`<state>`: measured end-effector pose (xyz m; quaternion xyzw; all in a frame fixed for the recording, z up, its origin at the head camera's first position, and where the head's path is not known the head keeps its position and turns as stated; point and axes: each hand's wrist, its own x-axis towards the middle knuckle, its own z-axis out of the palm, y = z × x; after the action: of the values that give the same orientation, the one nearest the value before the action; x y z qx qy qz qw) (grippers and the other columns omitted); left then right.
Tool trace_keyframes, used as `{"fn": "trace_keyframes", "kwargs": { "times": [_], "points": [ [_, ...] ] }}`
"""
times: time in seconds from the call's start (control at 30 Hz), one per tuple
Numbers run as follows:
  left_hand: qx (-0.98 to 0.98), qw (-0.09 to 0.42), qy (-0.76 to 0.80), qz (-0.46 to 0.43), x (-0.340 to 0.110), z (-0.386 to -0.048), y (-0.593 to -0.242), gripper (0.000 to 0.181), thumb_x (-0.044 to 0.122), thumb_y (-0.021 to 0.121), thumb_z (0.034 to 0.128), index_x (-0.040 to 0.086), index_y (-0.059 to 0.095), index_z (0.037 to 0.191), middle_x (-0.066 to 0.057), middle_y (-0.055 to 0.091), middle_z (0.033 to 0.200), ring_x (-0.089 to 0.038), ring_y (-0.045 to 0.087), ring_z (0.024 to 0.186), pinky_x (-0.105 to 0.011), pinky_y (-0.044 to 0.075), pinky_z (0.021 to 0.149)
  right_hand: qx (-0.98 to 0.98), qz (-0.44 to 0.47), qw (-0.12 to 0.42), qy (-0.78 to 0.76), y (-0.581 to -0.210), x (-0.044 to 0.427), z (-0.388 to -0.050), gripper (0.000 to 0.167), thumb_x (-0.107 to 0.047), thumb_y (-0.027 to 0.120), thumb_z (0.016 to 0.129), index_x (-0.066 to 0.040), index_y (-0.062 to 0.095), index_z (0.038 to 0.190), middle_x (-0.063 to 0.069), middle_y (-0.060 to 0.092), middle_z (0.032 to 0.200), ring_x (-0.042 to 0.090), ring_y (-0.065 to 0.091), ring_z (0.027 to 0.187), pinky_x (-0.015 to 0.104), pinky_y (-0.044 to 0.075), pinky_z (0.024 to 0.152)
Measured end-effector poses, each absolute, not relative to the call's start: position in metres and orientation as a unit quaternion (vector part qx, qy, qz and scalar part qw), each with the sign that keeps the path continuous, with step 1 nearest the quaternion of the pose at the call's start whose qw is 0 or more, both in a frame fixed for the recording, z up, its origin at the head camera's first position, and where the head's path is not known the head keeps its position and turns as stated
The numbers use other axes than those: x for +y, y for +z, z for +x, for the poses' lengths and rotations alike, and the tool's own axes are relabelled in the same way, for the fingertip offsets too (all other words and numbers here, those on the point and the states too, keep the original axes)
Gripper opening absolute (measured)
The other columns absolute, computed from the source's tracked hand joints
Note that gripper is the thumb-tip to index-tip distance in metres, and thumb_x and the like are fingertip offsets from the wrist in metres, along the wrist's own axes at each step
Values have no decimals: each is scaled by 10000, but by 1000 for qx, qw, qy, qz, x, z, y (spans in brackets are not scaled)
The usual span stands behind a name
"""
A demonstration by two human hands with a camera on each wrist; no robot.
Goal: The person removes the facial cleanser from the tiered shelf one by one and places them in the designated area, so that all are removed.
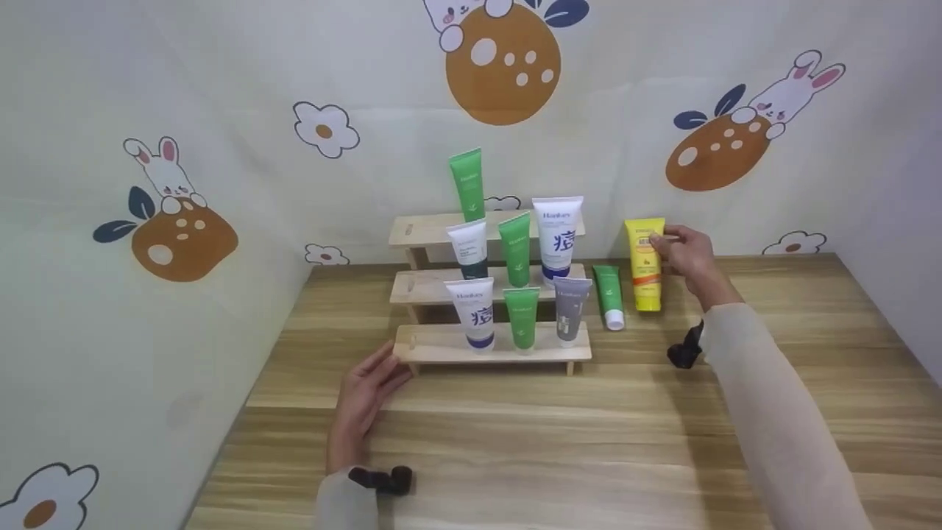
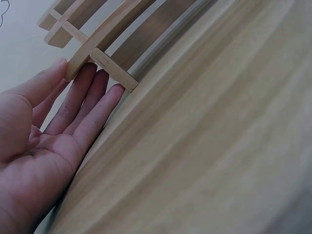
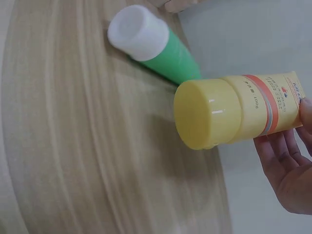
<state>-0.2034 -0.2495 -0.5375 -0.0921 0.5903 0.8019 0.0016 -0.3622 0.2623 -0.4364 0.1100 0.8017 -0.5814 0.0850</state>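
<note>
My right hand (image 1: 690,258) holds a yellow tube (image 1: 647,276) by its upper end, cap down; in the right wrist view the yellow cap (image 3: 195,114) hangs apart from the table. Beside it a green tube with a white cap (image 1: 609,298) leans against the back wall. My left hand (image 1: 366,390) pinches the left end of the lowest step of a wooden three-step stand (image 1: 434,353). In the left wrist view the thumb (image 2: 44,83) lies on the board's edge and the other fingers reach under it, by a leg (image 2: 114,70).
The lowest step bears a white tube (image 1: 475,316), a green tube (image 1: 522,316) and a grey tube (image 1: 570,309). The middle step bears white tubes and a green tube (image 1: 516,250). One green tube (image 1: 468,184) stands on top. A patterned cloth (image 1: 368,191) backs the wooden table (image 1: 515,442).
</note>
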Motion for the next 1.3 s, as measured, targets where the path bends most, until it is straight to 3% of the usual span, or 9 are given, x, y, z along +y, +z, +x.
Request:
{"fn": "trace_keyframes", "kwargs": {
  "times": [0.3,0.57,0.77,1.0,1.3],
  "points": [
    [594,9,800,-87,-252,-200,-536,530,58,608,990,-59,411,1469,-290,416,1521,-199,697,1076,-377,602,999,776,166,116,-597,-459,267,-359,701,-449,533,1020,-141,258,1587,141,411,1529,243,505,1238,382,507,1117],
    [585,-2,806,-95,-254,-202,-534,515,24,591,991,-59,410,1466,-189,581,1407,-183,703,1037,-388,607,991,755,190,106,-619,-468,257,-363,674,-407,561,1015,-135,298,1573,116,448,1489,193,544,1177,298,561,1001],
    [591,5,802,-79,-253,-202,-535,532,47,592,997,-66,390,1476,-259,490,1480,-182,699,1056,-379,600,1004,753,212,94,-616,-476,252,-365,635,-370,558,1022,-118,331,1558,115,448,1517,162,536,1168,228,555,921],
    [590,-1,803,-89,-252,-202,-536,516,19,590,991,-80,407,1463,-229,537,1446,-168,706,1040,-372,614,977,752,231,103,-609,-486,251,-362,614,-359,541,1031,-97,349,1551,112,489,1487,104,592,1052,163,584,843],
    [596,5,797,-92,-251,-203,-536,514,53,586,1002,-65,412,1471,-292,401,1533,-193,682,1095,-378,591,1020,756,244,100,-599,-480,248,-361,579,-337,532,1035,-106,373,1541,98,476,1498,106,560,1065,156,568,839]
  ]
}}
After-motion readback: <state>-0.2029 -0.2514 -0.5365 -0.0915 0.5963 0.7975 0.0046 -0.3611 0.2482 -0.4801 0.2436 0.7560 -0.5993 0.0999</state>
